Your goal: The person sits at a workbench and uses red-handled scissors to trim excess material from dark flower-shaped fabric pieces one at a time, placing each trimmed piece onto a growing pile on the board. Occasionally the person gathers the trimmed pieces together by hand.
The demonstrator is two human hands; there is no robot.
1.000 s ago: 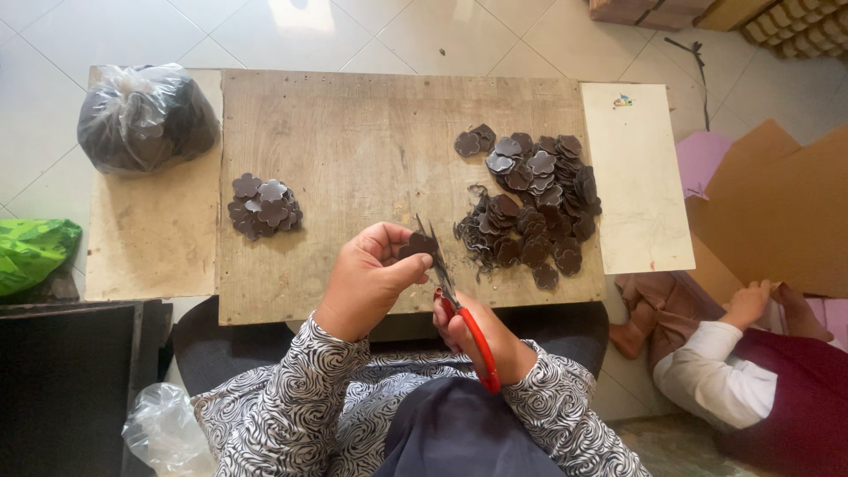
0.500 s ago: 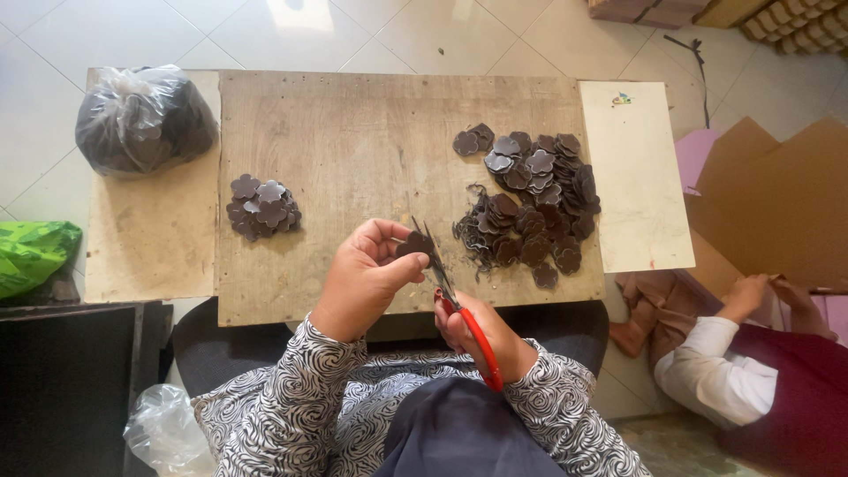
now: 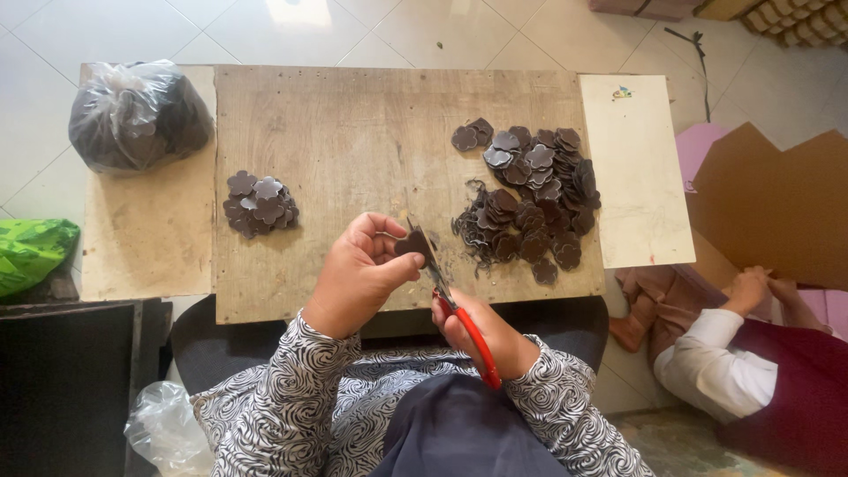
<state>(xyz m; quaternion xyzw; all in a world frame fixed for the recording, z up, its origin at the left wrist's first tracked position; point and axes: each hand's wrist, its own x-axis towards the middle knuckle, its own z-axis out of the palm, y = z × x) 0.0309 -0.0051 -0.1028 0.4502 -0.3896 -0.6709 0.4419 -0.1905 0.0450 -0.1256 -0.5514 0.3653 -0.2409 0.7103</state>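
Head view: dark flower-shaped piece (image 3: 412,243) pinched in left-hand fingers (image 3: 402,265), scissors (image 3: 459,309) touching.

A worn wooden board (image 3: 353,124) forms the work surface over a white tiled floor (image 3: 442,26). On it lie a small pile of dark flower-shaped pieces (image 3: 259,202) at left and a large heap (image 3: 528,194) at right. A tied clear bag of dark pieces (image 3: 139,115) rests on the paler panel (image 3: 141,238) alongside

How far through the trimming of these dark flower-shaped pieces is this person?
Done: a small pile of pieces sits at left. In hand: the left hand holds one piece while the right hand works red-handled scissors. Left: a much larger heap at right.
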